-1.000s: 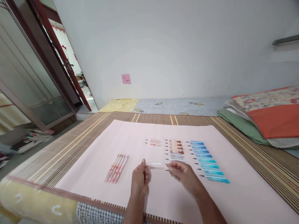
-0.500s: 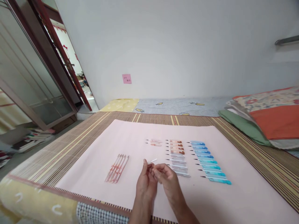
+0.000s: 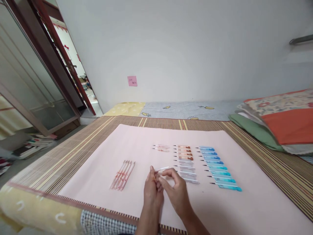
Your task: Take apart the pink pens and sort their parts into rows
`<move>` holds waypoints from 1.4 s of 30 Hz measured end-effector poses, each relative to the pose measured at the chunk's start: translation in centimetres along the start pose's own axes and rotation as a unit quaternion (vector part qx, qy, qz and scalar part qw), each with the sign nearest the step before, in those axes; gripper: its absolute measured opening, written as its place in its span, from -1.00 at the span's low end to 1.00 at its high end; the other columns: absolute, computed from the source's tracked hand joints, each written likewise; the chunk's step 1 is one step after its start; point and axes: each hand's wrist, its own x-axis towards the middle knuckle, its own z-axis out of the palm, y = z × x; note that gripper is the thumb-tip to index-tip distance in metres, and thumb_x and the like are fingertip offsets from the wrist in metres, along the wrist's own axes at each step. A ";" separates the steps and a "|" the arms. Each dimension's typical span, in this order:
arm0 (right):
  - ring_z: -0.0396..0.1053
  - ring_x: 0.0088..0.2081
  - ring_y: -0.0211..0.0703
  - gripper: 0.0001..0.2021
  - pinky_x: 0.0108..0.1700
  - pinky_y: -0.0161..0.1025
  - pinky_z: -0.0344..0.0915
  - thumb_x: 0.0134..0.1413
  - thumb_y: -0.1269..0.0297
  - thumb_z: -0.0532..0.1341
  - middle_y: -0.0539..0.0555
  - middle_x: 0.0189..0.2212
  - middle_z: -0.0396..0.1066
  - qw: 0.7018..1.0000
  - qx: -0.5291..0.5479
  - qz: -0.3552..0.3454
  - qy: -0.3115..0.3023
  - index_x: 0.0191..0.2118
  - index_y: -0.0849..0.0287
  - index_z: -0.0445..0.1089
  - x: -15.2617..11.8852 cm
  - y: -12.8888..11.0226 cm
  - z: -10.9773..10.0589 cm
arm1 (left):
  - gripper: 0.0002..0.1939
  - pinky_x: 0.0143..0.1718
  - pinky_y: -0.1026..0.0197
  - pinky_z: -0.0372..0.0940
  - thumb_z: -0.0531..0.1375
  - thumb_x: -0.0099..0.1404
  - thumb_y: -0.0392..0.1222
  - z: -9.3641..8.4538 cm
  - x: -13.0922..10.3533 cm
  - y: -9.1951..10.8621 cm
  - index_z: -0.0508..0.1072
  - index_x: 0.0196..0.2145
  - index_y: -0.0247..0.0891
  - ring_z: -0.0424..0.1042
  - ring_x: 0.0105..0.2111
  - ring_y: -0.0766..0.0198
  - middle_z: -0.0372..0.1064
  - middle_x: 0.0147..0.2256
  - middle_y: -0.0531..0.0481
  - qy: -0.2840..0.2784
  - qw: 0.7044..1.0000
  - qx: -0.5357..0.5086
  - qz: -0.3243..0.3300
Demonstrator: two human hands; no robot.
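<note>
Now at eleven o'clock, a pink note (image 3: 132, 81) is stuck to the pale wall (image 3: 186, 52); at ten, a dark-red door (image 3: 60, 45) is seen open; at three, orange-and-floral bedding (image 3: 288, 125) is piled over green cloth (image 3: 251, 130); near nine, books (image 3: 39, 141) are heaped.

A slim white stick (image 3: 162, 169), its right end tipped slightly upward, juts from the left hand (image 3: 152, 190) above pink paper (image 3: 97, 166).
</note>
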 end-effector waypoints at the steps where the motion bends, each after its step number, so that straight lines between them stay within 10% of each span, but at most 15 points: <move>1: 0.47 -0.23 -0.06 -0.81 -0.08 -0.16 0.38 0.11 0.11 0.34 0.06 -0.35 0.52 1.000 -0.004 0.013 0.021 -0.33 0.10 0.43 0.3 0.0 -0.4 | -0.47 -0.73 0.37 -0.09 0.40 0.18 0.22 0.0 0.0 0.0 0.26 -0.48 -0.22 0.01 -0.74 0.50 0.07 -0.65 0.24 -0.008 1.000 0.002 -0.005; 29: 0.51 -0.39 -0.08 -0.62 -0.31 -0.16 0.46 -0.06 -0.08 0.39 0.14 -0.38 0.58 0.978 0.093 0.111 0.150 -0.30 0.14 0.47 2.5 2.2 -4.3 | -0.47 -0.73 0.39 -0.22 0.38 0.26 0.14 1.8 -1.4 1.2 0.25 -0.55 -0.26 -0.13 -0.75 0.56 0.02 -0.68 0.23 -0.042 0.998 0.002 -0.051; 36: 0.39 -0.49 -0.14 -0.71 -0.41 -0.23 0.31 0.02 0.00 0.34 0.02 -0.53 0.47 0.993 0.008 0.102 0.058 -0.31 0.14 0.45 1.6 3.8 -2.4 | -0.52 -0.70 0.37 -0.24 0.39 0.23 0.16 1.4 -1.2 0.9 0.53 -0.26 -0.39 -0.17 -0.75 0.54 0.07 -0.72 0.23 -0.077 0.993 0.068 -0.054; 42: 0.42 -0.39 -0.12 -0.86 -0.29 -0.21 0.33 0.14 0.18 0.24 0.05 -0.40 0.51 0.994 -0.095 0.035 -0.033 -0.33 0.11 0.45 1.2 2.5 -2.1 | -0.45 -0.70 0.37 -0.27 0.42 0.12 0.27 0.8 -0.5 0.3 0.39 -0.49 -0.30 -0.16 -0.76 0.55 -0.03 -0.77 0.26 -0.054 0.995 0.082 0.012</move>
